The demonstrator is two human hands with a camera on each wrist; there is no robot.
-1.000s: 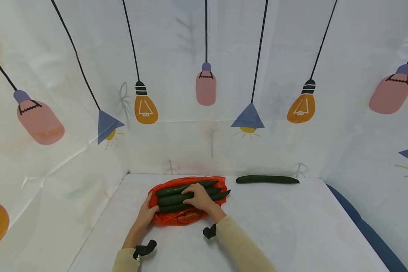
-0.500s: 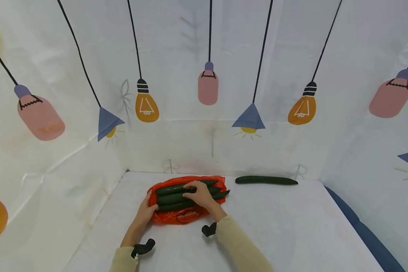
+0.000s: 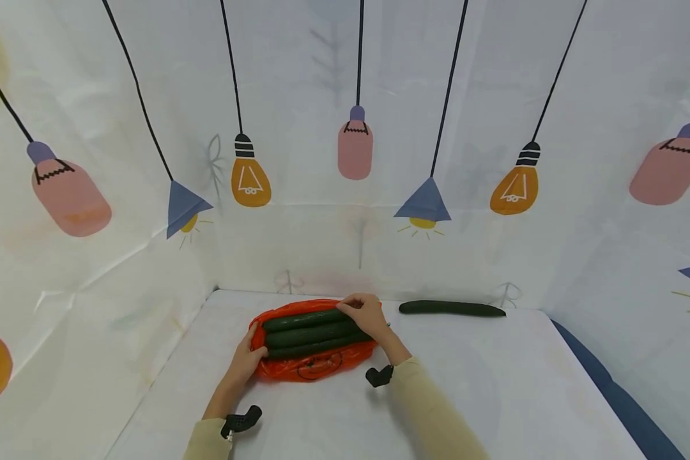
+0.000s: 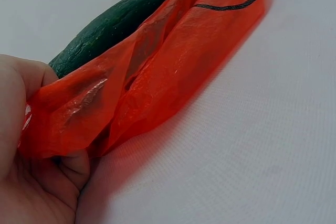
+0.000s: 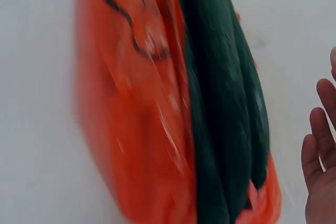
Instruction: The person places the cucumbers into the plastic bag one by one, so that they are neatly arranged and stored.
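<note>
Three dark green cucumbers (image 3: pixel 307 337) lie side by side in a red plastic bag (image 3: pixel 322 367) on the white table, their upper sides exposed. My left hand (image 3: pixel 246 358) grips the bag's left end; in the left wrist view its fingers are curled around the bunched red plastic, beside the end of a cucumber (image 4: pixel 121 24). Over the right ends of the cucumbers hovers my right hand (image 3: pixel 368 316), hiding part of them in the head view. The right wrist view shows that hand's fingers (image 5: pixel 320 124) loosely extended, apart from the bag and holding nothing.
Another cucumber (image 3: pixel 452 308) lies loose at the table's back edge, to the right of the bag. A white table (image 3: pixel 494 396) reaches to a white backdrop (image 3: pixel 299 249) printed with lamps, which also rises on both sides.
My right hand has moved right along the cucumbers, from their middle to their right ends. The left hand stays on the bag, and the cucumbers keep their places.
</note>
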